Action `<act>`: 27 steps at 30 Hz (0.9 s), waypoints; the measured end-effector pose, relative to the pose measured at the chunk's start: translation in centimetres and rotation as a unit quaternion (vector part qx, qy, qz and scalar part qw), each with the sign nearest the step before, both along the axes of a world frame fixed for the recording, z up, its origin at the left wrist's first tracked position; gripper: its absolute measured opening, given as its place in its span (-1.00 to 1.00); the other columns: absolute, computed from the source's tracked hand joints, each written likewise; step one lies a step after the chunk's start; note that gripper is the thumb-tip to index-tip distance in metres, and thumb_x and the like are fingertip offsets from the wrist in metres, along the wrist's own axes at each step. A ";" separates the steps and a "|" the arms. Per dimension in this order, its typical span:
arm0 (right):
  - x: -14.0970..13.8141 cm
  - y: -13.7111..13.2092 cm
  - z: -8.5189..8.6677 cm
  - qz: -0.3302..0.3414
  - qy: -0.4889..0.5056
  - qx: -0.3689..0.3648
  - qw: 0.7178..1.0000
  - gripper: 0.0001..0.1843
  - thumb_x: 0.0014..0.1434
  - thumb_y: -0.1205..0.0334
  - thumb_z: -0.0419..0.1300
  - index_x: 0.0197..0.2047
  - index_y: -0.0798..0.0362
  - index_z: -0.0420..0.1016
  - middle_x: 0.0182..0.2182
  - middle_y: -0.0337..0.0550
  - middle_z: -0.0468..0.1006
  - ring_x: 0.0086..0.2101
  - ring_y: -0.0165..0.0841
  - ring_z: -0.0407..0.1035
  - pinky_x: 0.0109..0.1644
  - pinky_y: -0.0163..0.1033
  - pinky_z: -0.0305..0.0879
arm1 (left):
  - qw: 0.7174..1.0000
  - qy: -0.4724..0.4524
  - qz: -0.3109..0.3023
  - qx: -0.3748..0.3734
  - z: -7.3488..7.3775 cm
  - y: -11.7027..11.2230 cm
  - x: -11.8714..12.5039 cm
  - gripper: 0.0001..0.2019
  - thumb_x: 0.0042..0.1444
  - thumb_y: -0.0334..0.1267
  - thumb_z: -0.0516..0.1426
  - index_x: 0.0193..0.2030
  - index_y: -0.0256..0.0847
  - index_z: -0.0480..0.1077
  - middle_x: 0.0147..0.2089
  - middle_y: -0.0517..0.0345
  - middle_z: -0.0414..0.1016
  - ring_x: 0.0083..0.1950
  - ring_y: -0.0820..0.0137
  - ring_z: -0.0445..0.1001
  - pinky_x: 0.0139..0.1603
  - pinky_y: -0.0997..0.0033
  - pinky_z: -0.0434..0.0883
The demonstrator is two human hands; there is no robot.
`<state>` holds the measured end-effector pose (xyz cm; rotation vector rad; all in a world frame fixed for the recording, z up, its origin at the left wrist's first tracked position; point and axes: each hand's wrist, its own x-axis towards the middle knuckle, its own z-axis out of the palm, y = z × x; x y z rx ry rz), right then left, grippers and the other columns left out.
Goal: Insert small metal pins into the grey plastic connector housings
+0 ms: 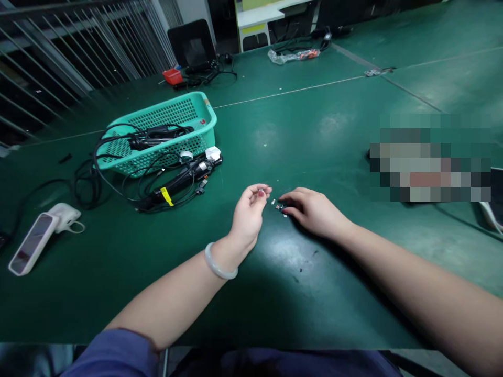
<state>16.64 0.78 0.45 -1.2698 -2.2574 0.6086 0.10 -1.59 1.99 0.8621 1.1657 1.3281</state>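
My left hand rests on its edge on the green table, fingers curled and pinched on a tiny part at the fingertips. A pale bangle circles that wrist. My right hand lies palm down just to the right, its fingertips pressed on several tiny metal parts lying on the mat between the two hands. The parts are too small to name.
A teal plastic basket with black cables stands at the back left, with a bundle of black cables and adapters in front of it. A white handheld scanner lies at the far left. A blurred patch is at the right.
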 end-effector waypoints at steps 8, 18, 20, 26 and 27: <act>-0.6 0.2 0.1 -0.004 -0.007 0.004 1.000 -0.87 0.16 0.40 0.12 -0.37 0.06 0.47 -0.35 -0.13 0.53 -0.32 -0.34 0.40 -0.17 -0.26 0.30 | 0.997 0.031 -0.064 0.025 -1.2 0.9 -0.4 -0.81 0.11 -0.27 0.15 -0.12 -0.22 0.44 -0.22 0.13 0.48 -0.31 0.56 0.40 -0.23 0.50 0.37; -0.6 0.1 0.4 -0.021 0.093 0.040 0.995 -0.89 0.16 0.36 0.16 -0.35 0.03 0.49 -0.39 -0.21 0.60 -0.37 -0.40 0.45 -0.20 -0.29 0.33 | 0.997 0.063 -0.050 -0.004 -0.9 1.0 -0.5 -0.76 0.11 -0.23 0.16 -0.11 -0.27 0.47 -0.24 0.09 0.53 -0.40 0.57 0.47 -0.32 0.52 0.44; -0.7 0.1 0.3 -0.024 0.111 0.044 0.993 -0.90 0.14 0.36 0.17 -0.35 0.02 0.51 -0.39 -0.21 0.61 -0.36 -0.39 0.46 -0.19 -0.28 0.35 | 0.997 0.062 -0.050 -0.014 -0.9 1.0 -0.6 -0.75 0.11 -0.28 0.15 -0.08 -0.27 0.47 -0.23 0.08 0.55 -0.37 0.56 0.49 -0.24 0.49 0.46; -0.8 0.1 0.1 -0.057 0.155 0.040 0.985 -0.94 0.10 0.32 0.22 -0.33 0.02 0.52 -0.38 -0.22 0.62 -0.36 -0.38 0.48 -0.20 -0.27 0.37 | 0.993 0.053 -0.104 -0.011 -0.9 0.7 -0.6 -0.55 -0.04 -0.41 0.23 0.07 -0.27 0.41 -0.24 0.07 0.59 -0.24 0.46 0.54 0.02 0.33 0.44; -0.8 0.0 0.1 -0.059 0.160 0.040 0.985 -0.95 0.09 0.32 0.22 -0.34 0.02 0.52 -0.39 -0.22 0.61 -0.37 -0.38 0.47 -0.21 -0.27 0.37 | 0.993 0.046 -0.112 -0.010 -1.0 0.6 -0.6 -0.52 -0.05 -0.42 0.24 0.08 -0.27 0.40 -0.22 0.06 0.59 -0.22 0.44 0.54 0.04 0.30 0.44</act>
